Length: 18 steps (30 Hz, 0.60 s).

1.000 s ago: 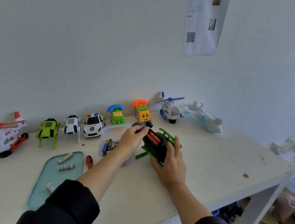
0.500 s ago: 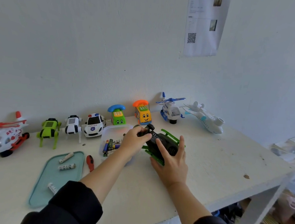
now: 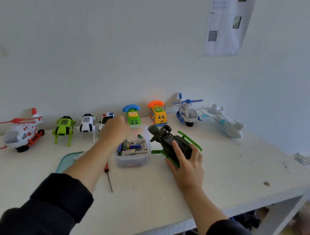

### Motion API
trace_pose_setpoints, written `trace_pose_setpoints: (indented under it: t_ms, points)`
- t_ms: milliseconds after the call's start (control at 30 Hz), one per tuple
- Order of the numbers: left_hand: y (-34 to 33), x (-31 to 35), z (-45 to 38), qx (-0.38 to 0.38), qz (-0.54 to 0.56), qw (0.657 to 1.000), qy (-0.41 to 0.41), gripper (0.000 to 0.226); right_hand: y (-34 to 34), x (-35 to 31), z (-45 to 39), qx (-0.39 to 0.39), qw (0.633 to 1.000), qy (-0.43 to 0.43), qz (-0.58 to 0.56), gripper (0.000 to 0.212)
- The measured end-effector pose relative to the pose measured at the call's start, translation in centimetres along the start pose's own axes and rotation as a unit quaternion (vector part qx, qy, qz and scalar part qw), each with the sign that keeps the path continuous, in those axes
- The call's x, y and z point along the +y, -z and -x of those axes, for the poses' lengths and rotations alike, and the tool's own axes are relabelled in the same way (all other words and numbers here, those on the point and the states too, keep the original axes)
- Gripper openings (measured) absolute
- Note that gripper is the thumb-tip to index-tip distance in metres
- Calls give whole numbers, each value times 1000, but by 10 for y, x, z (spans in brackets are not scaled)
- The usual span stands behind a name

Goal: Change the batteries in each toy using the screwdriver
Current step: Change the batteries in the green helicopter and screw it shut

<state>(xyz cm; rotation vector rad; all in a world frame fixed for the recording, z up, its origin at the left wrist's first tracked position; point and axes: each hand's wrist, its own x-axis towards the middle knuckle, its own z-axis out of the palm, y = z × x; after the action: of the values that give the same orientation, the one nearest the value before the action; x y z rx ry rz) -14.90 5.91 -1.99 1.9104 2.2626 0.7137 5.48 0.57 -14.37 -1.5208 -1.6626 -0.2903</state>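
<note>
My right hand [image 3: 188, 162] gripped the dark green toy [image 3: 172, 143], belly up on the table [image 3: 220, 178]; its cover looked closed, unscrewed I judged. My left hand [image 3: 115, 129] blurred over the battery tub [image 3: 132, 158], grip unclear. Screwdriver [image 3: 108, 175] lay untouched; other toys remained

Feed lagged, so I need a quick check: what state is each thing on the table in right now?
Dark green toy helicopter: upside down, battery cover shut, gripped by right hand.
Left hand: blurred, above clear plastic tub.
Tub: lidless, holding loose batteries.
Red-handled screwdriver: lying flat, untouched.
Teal tray: flat, mostly hidden.
</note>
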Motion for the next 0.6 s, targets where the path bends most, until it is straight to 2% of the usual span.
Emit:
trace_pose_setpoints:
  t_ms: [33, 100, 167, 200, 300, 400, 467, 533, 600]
  points:
    - [3, -14, -2, -35, -89, 995, 33, 12, 0, 0, 0, 1, 1000, 4, 0, 72]
    - [-2, -34, 2, -155, -194, 964, 99, 11, -1, 0, 1, 4, 1000, 11, -3, 71]
    - [-12, -43, 12, -237, -221, 935, 147, 14, -1, -1, 1, 3, 1000, 15, -3, 70]
    - [-18, -46, 16, -248, -222, 929, 161, 11, -1, -1, 1, 2, 1000, 16, -1, 70]
    - [-33, -55, 17, -194, -195, 947, 167, 38, 0, 0, 1, -2, 1000, 15, 1, 68]
    - [-28, -58, 18, -139, -166, 962, 165, 24, 0, 0, 1, -3, 1000, 15, -1, 68]
    - [-16, -56, 13, -53, -134, 979, 146, 16, 0, -1, 1, -2, 1000, 15, 2, 69]
    - [0, -42, 8, 65, -59, 992, 85, 17, 0, -1, 0, 2, 1000, 15, 5, 69]
    - [11, -18, 9, 147, 82, 986, -20, 21, 0, -1, 0, 4, 1000, 18, 5, 70]
